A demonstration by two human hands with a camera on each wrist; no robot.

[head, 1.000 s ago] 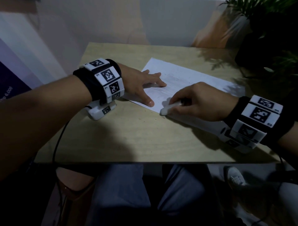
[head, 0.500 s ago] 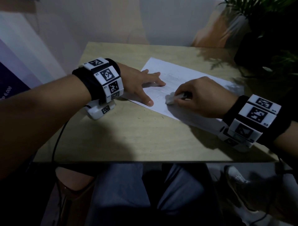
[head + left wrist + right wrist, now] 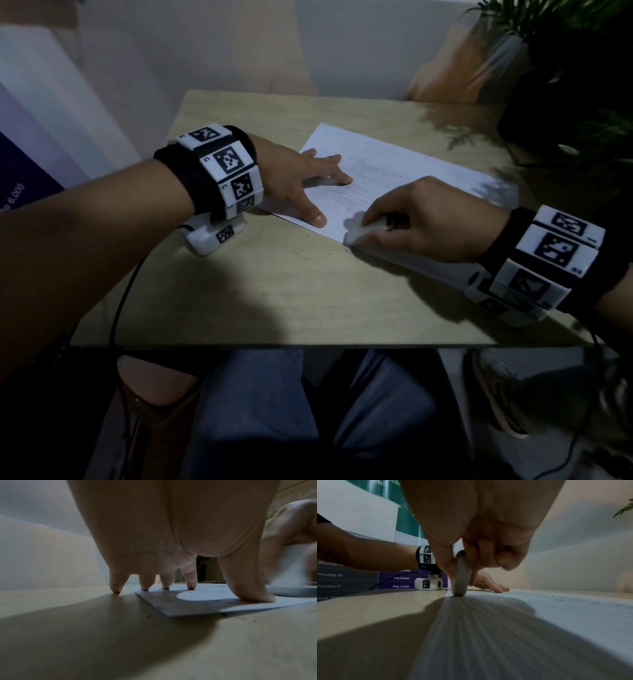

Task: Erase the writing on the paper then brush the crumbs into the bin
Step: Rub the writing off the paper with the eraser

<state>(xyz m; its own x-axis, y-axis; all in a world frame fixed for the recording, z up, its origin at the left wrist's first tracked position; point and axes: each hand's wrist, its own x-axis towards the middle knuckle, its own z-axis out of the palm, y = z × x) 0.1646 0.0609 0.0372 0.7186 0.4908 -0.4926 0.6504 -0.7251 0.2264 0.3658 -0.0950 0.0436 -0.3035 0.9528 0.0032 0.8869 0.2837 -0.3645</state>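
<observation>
The right hand (image 3: 424, 219) pinches a white eraser (image 3: 359, 233) between thumb and fingers – its tip pressed on the near edge of the paper (image 3: 404, 164). Beyond, the left hand (image 3: 294, 171) lies flat, fingers spread, pinning the sheet to the wooden table (image 3: 274, 291).

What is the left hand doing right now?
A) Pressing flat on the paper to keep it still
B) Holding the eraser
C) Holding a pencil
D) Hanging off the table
A: the left hand lies with straight, spread fingers pressed down on the paper, while the right hand pinches the eraser against the sheet near its front edge.
</observation>
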